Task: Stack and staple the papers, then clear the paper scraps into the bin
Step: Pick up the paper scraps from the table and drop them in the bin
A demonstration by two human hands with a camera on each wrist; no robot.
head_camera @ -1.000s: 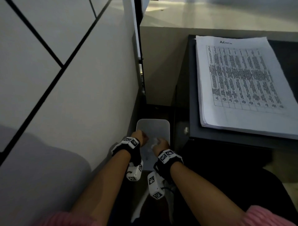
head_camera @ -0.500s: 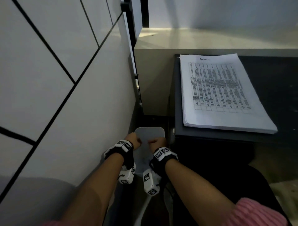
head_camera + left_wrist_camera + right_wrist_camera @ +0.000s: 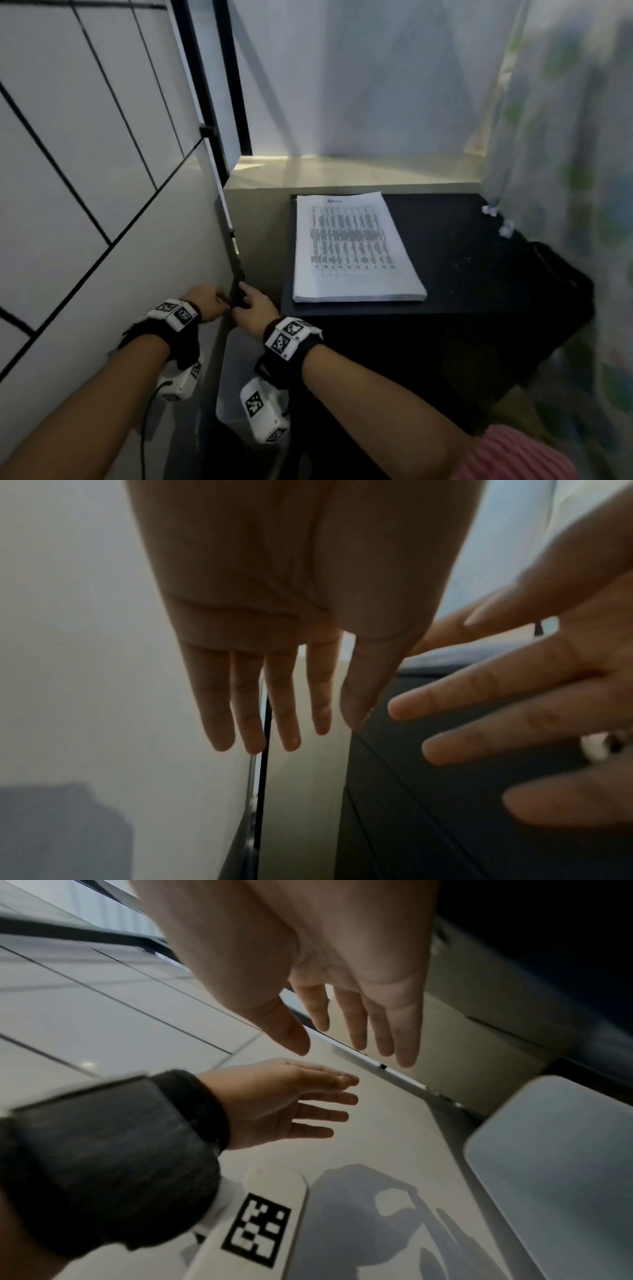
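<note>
left hand [image 3: 205, 303] fingers straight, holds nothing | right hand [image 3: 253, 313] spread, holds nothing | white plastic bin [image 3: 555, 1164] below both | white printed paper stack [image 3: 352, 246] on black table [image 3: 479, 274] | risk: two white paper scraps [image 3: 498, 221] near far right edge, beside curtain — easy to miss or knock off

black table [image 3: 462, 260], paper stack [image 3: 352, 246], perhaps two scraps [image 3: 498, 219]

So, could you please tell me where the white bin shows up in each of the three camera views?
Head: bin, low centre, mostly hidden behind the right hand's wrist.
Left wrist: not in it.
Right wrist: bin at the lower right, below the fingers.
Shared landmark: the left hand, seen in all three views.
</note>
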